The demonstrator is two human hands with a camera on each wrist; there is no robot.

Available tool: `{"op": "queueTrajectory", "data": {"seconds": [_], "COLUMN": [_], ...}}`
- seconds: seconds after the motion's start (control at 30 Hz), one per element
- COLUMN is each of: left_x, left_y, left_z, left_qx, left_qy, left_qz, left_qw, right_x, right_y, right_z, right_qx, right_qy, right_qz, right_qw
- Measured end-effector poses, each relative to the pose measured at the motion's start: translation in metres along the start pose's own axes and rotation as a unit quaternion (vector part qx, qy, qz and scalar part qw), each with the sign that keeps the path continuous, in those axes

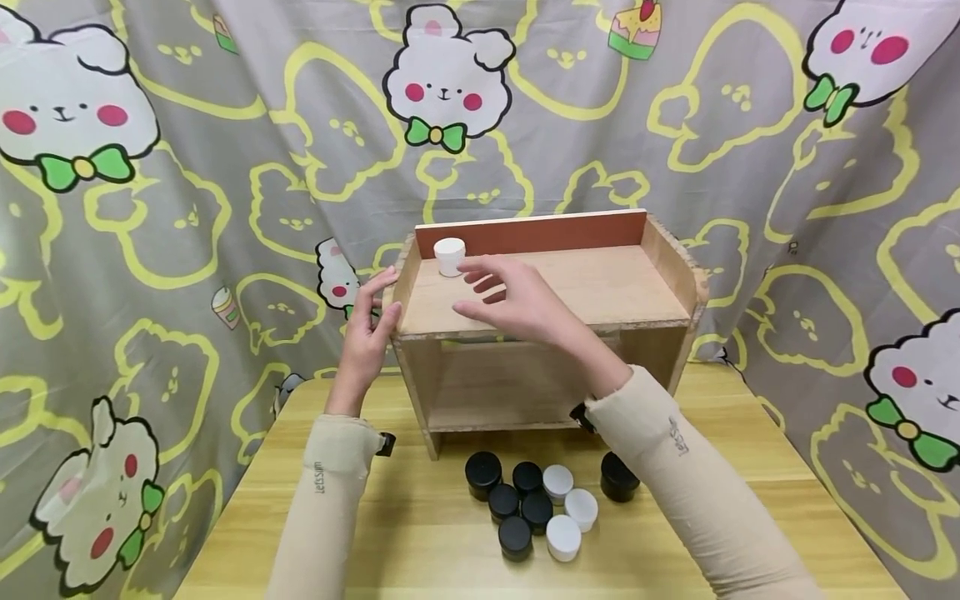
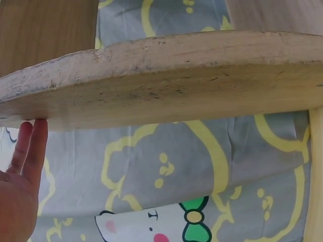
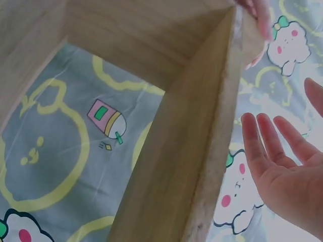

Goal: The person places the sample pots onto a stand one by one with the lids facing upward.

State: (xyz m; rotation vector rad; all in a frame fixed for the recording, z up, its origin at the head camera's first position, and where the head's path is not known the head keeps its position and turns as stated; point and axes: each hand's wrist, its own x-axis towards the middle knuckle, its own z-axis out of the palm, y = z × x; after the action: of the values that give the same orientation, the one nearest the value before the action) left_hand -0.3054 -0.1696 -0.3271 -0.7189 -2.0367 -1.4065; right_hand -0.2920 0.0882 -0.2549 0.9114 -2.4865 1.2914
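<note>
A small white jar (image 1: 450, 257) stands upright on the top board of a wooden shelf unit (image 1: 577, 287), near its back left corner. Just right of the jar is my right hand (image 1: 517, 302), its fingers spread and loosely bent with nothing between them. The fingertips come close to the jar; whether they touch it I cannot tell. My left hand (image 1: 369, 333) is at the unit's left side panel, fingers extended. In the left wrist view, two fingertips of the left hand (image 2: 22, 176) touch the wood. Extended fingers of the right hand (image 3: 290, 176) appear in the right wrist view.
On the table (image 1: 405, 533) before the unit stand several black jars (image 1: 514, 537) and three white jars (image 1: 563, 537) in a cluster. Another black jar (image 1: 618, 477) sits apart, beside my right forearm. A patterned curtain (image 1: 345, 158) hangs behind and at both sides.
</note>
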Motion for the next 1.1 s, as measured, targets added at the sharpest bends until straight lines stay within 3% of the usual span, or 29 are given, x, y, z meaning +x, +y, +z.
{"op": "queueTrajectory", "data": {"seconds": [0.27, 0.6, 0.83, 1.1], "left_x": [0.002, 0.001, 0.002, 0.002], "left_y": [0.0, 0.0, 0.002, 0.001], "left_z": [0.002, 0.001, 0.0, 0.001], "left_qx": [-0.005, -0.006, -0.003, -0.001], "left_qy": [-0.001, 0.0, 0.0, -0.001], "left_qz": [-0.001, -0.001, -0.003, -0.008], "left_qw": [1.0, 1.0, 1.0, 1.0], "right_x": [-0.029, -0.089, -0.126, -0.159], "right_y": [-0.003, 0.016, 0.034, 0.068], "right_z": [-0.003, 0.004, 0.007, 0.015], "right_qx": [0.027, 0.028, 0.03, 0.047], "right_qy": [-0.001, -0.031, -0.04, -0.037], "right_qz": [-0.033, -0.076, -0.055, -0.015], "right_qw": [0.9991, 0.9962, 0.9972, 0.9981]}}
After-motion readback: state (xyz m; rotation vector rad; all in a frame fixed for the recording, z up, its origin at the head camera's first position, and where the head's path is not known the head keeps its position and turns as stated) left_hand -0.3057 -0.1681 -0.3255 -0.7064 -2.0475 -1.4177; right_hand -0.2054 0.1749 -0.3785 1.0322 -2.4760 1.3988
